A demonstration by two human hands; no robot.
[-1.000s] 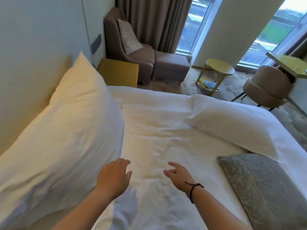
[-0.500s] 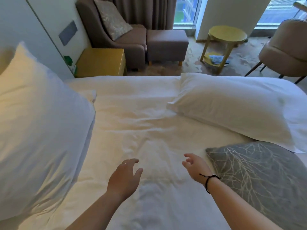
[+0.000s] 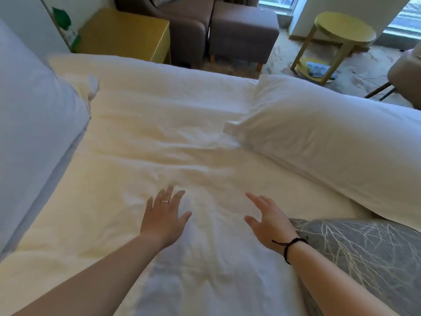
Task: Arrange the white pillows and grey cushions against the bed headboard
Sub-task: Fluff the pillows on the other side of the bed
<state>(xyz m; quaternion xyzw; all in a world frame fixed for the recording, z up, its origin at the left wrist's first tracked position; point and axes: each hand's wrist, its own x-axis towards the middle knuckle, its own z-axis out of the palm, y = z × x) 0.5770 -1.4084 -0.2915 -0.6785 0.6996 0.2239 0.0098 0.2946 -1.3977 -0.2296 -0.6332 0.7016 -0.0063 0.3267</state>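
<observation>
One white pillow (image 3: 34,137) stands propped at the left edge of the view, where the headboard side is. A second white pillow (image 3: 337,142) lies flat on the right part of the bed. A grey cushion (image 3: 364,258) with a pale branch pattern lies at the lower right, partly under my right forearm. My left hand (image 3: 164,217) and my right hand (image 3: 267,221) hover over the rumpled white sheet (image 3: 159,137) in the middle, fingers spread, holding nothing. Both point toward the flat pillow.
Past the bed's far edge stand a yellow nightstand (image 3: 127,35), a brown armchair (image 3: 182,21) with a footstool (image 3: 242,30), and a round yellow side table (image 3: 339,35). A beige chair (image 3: 405,69) is at the far right.
The view has swung right and down, pushing the propped pillow to the left edge. Both hands have spread their fingers and reached forward over the sheet.
</observation>
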